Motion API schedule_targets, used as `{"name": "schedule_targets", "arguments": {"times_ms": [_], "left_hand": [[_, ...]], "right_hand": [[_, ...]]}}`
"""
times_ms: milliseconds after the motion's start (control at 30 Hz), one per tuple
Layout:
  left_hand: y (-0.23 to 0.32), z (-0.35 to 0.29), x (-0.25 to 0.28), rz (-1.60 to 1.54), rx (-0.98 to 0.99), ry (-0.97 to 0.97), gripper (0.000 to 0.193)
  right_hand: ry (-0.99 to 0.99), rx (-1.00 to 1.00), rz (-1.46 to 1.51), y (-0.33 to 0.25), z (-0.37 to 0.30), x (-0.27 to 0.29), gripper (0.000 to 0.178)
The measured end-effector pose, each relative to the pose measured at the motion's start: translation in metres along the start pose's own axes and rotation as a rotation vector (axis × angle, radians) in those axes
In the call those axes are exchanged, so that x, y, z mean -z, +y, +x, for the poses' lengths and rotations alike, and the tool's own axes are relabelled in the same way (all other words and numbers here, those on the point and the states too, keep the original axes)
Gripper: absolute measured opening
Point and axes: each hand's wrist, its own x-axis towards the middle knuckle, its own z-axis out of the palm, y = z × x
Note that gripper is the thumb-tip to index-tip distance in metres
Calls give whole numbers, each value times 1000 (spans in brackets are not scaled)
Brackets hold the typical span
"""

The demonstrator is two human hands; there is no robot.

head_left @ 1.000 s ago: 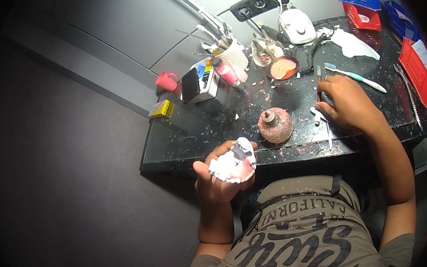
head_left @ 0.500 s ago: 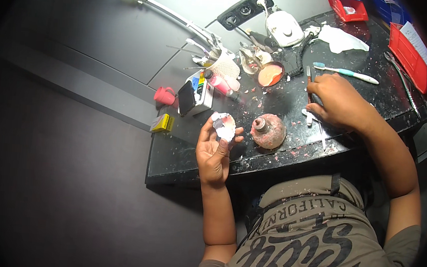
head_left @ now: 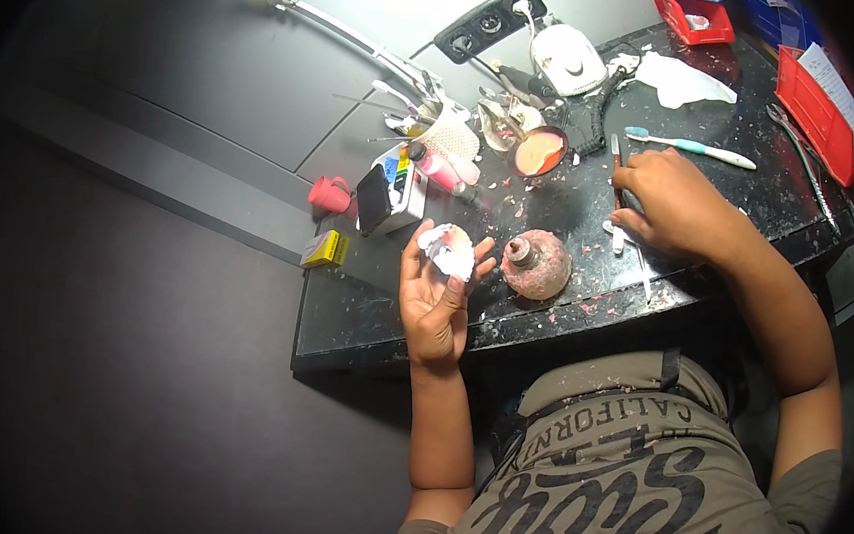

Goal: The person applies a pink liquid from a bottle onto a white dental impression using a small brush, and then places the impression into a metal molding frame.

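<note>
My left hand (head_left: 436, 308) holds up a white plaster dental cast (head_left: 451, 256) with a pinkish inner area, gripped between thumb and fingers above the table's front edge. On the right, my right hand (head_left: 677, 206) rests low over the table with curled fingers, closed at a slim knife (head_left: 617, 159) with a brown handle and metal blade. A dark rounded thing beneath that palm is mostly hidden. Beside the right thumb lie a small white piece (head_left: 618, 240) and a thin white stick (head_left: 644, 274). Between my hands stands a round metal-necked burner (head_left: 538, 264) crusted with pink wax.
A toothbrush (head_left: 692, 147) lies beyond my right hand. Farther back are a round dish of pink wax (head_left: 539, 152), a pink bottle (head_left: 438, 169), a tool holder (head_left: 454, 134) and a white device (head_left: 571, 59). Red bins (head_left: 820, 117) stand right. Scraps litter the black table (head_left: 363, 312).
My left hand has shifted slightly right and turned the cast a little, with its fingers spread more. The right hand stays almost where it was.
</note>
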Motion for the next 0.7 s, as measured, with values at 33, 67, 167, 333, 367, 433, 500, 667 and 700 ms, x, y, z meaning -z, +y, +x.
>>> {"name": "schedule_targets", "arguments": {"times_ms": [33, 67, 167, 333, 367, 433, 500, 667, 700], "left_hand": [[-1, 0, 1, -32, 14, 10, 67], [-1, 0, 1, -64, 27, 18, 67], [-5, 1, 2, -107, 24, 24, 65], [-7, 0, 2, 2, -11, 38, 67], [-8, -1, 1, 70, -38, 56, 68], [-10, -1, 0, 117, -53, 72, 68], [-9, -1, -3, 166, -71, 89, 69], [-11, -2, -8, 189, -78, 146, 69], [-12, -2, -8, 189, -78, 147, 69]], "right_hand": [[0, 1, 0, 0, 0, 0, 28], [2, -1, 3, -1, 0, 0, 28], [6, -2, 2, 0, -1, 0, 27], [-3, 0, 1, 0, 1, 0, 27], [-5, 3, 2, 0, 0, 1, 27], [-8, 5, 3, 0, 0, 1, 27], [0, -3, 10, 0, -1, 1, 27], [-2, -4, 9, 1, -1, 0, 28], [-3, -5, 9, 0, -1, 0, 28]]}}
